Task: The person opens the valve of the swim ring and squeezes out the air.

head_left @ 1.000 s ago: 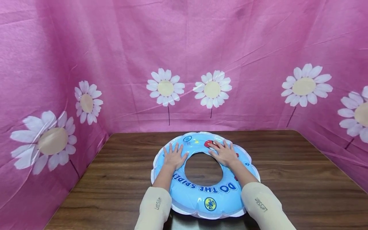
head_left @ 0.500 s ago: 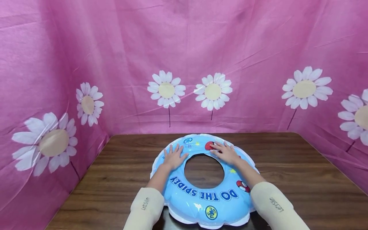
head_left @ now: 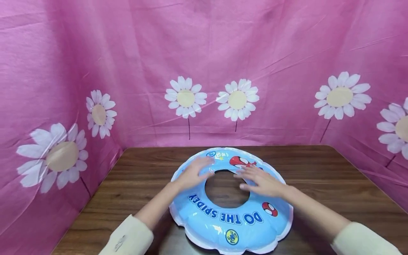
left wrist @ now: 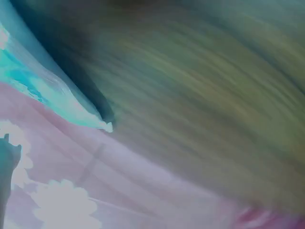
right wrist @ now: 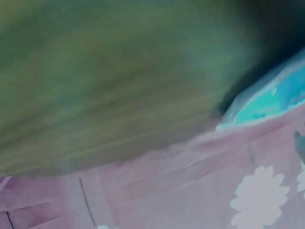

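Observation:
A light-blue inflatable swim ring (head_left: 210, 219) with a scalloped white edge lies on the wooden table, printed with "DO THE SPIDEY", red masks and a yellow spider badge. Over its left side is my left hand (head_left: 192, 174), blurred, fingers extended toward the hole. My right hand (head_left: 261, 181) is over the right side, fingers straight and pointing inward, also blurred. Neither hand grips anything. In the left wrist view the edge of the swim ring (left wrist: 52, 98) shows at upper left; in the right wrist view its edge (right wrist: 271, 102) appears at the right.
The dark wooden table (head_left: 134, 180) extends on both sides of the ring, its far edge meeting a pink cloth (head_left: 204, 42) printed with white daisies. The cloth also encloses the left and right sides.
Both hands have come off their flat, spread hold on the ring; the forearms have swung outward and the fingers turned inward. The ring came slightly nearer, then shifted slightly right.

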{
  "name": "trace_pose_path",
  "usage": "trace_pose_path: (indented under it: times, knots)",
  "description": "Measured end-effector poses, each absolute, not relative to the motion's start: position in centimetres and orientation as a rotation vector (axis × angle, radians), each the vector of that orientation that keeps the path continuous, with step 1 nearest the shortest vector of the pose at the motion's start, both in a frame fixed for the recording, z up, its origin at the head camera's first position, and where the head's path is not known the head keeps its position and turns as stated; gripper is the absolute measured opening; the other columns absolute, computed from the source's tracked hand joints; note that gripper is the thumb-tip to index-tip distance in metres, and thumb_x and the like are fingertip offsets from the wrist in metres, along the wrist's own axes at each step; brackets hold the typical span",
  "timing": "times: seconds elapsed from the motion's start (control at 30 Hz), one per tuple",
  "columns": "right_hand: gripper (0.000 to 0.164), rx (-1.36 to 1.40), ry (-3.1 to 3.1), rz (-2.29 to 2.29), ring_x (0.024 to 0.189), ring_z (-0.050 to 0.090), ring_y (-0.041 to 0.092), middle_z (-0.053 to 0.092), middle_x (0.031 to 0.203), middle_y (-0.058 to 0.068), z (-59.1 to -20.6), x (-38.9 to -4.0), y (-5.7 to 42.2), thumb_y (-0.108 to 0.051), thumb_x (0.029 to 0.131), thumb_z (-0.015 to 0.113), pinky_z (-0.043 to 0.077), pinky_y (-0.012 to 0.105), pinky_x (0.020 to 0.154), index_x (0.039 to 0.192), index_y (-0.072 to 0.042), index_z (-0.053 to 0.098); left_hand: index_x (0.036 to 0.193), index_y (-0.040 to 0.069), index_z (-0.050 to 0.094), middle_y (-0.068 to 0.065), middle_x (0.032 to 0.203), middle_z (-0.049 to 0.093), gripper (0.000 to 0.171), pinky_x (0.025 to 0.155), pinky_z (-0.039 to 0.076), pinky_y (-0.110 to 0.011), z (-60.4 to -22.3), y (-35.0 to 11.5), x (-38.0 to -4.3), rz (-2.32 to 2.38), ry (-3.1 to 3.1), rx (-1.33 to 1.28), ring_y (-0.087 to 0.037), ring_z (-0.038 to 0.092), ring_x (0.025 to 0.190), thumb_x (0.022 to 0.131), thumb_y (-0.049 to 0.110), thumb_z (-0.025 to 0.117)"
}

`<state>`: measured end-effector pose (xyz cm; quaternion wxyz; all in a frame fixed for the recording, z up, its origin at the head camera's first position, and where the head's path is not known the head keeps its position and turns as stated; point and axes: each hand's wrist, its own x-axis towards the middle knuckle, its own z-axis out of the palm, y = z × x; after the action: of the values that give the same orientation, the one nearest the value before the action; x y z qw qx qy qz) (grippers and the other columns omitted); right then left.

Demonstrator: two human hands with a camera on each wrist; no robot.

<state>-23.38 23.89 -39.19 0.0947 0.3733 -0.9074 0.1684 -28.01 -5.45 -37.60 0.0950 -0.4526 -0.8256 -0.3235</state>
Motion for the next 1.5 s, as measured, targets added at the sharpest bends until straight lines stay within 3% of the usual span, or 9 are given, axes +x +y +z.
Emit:
trace_pose_path:
  times: [0.07, 0.23, 0.47, 0.6, 0.7, 0.97, 1.13, 1.3, 1.5]
  knots:
    - [0.047, 1.217, -2.653, 0.428, 0.126, 0.036, 0.035, 0.049, 0.133, 0.006, -39.6, -21.2, 23.8, -0.036, 0.089, 0.058, 0.025, 0.056, 0.098, 0.13, -0.013, 0.054, 0.133, 0.006, 0.049, -0.009, 0.137, 0.044, 0.048, 0.106, 0.019, -0.043, -38.0, -5.4, -26.0, -0.649, -2.436, -1.558, -0.023, 0.032, 0.13, 0.093, 0.033, 0.051]
    - [0.054, 1.367, -2.613, 0.316, 0.128, 0.034, 0.031, 0.042, 0.14, 0.002, -41.4, -18.0, 23.4, -0.04, 0.09, 0.054, 0.023, 0.049, 0.101, 0.14, -0.022, 0.041, 0.146, 0.019, 0.028, 0.002, 0.149, 0.024, 0.058, 0.107, 0.01, -0.047, -40.5, -5.9, -22.3, -0.198, -2.418, -1.926, -0.017, 0.017, 0.136, 0.096, 0.05, 0.031]
    - [0.059, 1.387, -2.654, 0.271, 0.134, 0.02, 0.032, 0.024, 0.149, 0.003, -44.2, -17.4, 22.6, -0.043, 0.094, 0.046, 0.0, 0.034, 0.108, 0.146, -0.023, 0.028, 0.149, 0.027, 0.009, 0.008, 0.152, 0.003, 0.059, 0.107, 0.004, -0.049, -44.0, -6.8, -21.3, -0.07, -2.459, -1.945, -0.015, 0.003, 0.137, 0.097, 0.053, 0.017]
    - [0.06, 1.379, -2.639, 0.23, 0.134, 0.019, 0.032, 0.022, 0.15, 0.004, -44.8, -17.3, 22.7, -0.044, 0.094, 0.045, -0.003, 0.033, 0.108, 0.146, -0.023, 0.027, 0.149, 0.028, 0.007, 0.008, 0.152, 0.003, 0.059, 0.107, 0.003, -0.048, -44.7, -6.8, -21.4, -0.086, -2.456, -1.936, -0.015, 0.002, 0.138, 0.097, 0.053, 0.018]
    - [0.059, 1.375, -2.643, 0.228, 0.135, 0.019, 0.031, 0.023, 0.15, 0.003, -44.8, -17.4, 22.6, -0.044, 0.094, 0.044, 0.002, 0.036, 0.108, 0.146, -0.023, 0.027, 0.149, 0.028, 0.007, 0.008, 0.152, 0.003, 0.059, 0.108, 0.003, -0.047, -44.6, -6.9, -21.4, -0.081, -2.458, -1.925, -0.014, 0.002, 0.137, 0.097, 0.054, 0.019]
    - [0.049, 1.24, -2.862, 1.019, 0.133, 0.021, 0.035, 0.032, 0.146, 0.001, -42.3, -18.9, 23.5, -0.023, 0.096, 0.046, 0.019, 0.065, 0.096, 0.144, -0.02, 0.034, 0.149, 0.028, 0.007, 0.006, 0.153, 0.004, 0.059, 0.107, 0.004, -0.049, -44.5, -6.9, -21.4, -0.077, -2.448, -1.951, -0.016, 0.002, 0.138, 0.097, 0.053, 0.018]
    - [0.052, 1.265, -2.763, 0.435, 0.132, 0.025, 0.034, 0.035, 0.144, 0.004, -42.1, -20.9, 25.5, -0.04, 0.092, 0.051, 0.026, 0.06, 0.096, 0.14, -0.024, 0.041, 0.148, 0.03, 0.006, 0.006, 0.153, 0.004, 0.059, 0.107, 0.004, -0.049, -44.6, -6.9, -21.4, -0.071, -2.446, -1.949, -0.016, 0.001, 0.138, 0.097, 0.054, 0.019]
    - [0.054, 1.267, -2.713, 0.279, 0.134, 0.019, 0.034, 0.031, 0.146, 0.003, -44.2, -21.8, 26.2, -0.041, 0.091, 0.051, 0.019, 0.055, 0.101, 0.142, -0.026, 0.039, 0.148, 0.029, 0.006, 0.006, 0.152, 0.005, 0.058, 0.107, 0.004, -0.048, -44.7, -6.9, -21.4, -0.09, -2.471, -1.937, -0.015, 0.0, 0.138, 0.097, 0.053, 0.019]
    - [0.058, 1.269, -2.686, 0.254, 0.134, 0.018, 0.034, 0.027, 0.148, 0.004, -45.3, -22.0, 26.3, -0.04, 0.092, 0.05, 0.004, 0.036, 0.108, 0.144, -0.022, 0.034, 0.148, 0.029, 0.008, 0.006, 0.152, 0.006, 0.058, 0.107, 0.004, -0.048, -44.7, -6.8, -21.4, -0.103, -2.479, -1.926, -0.015, 0.001, 0.138, 0.097, 0.053, 0.018]
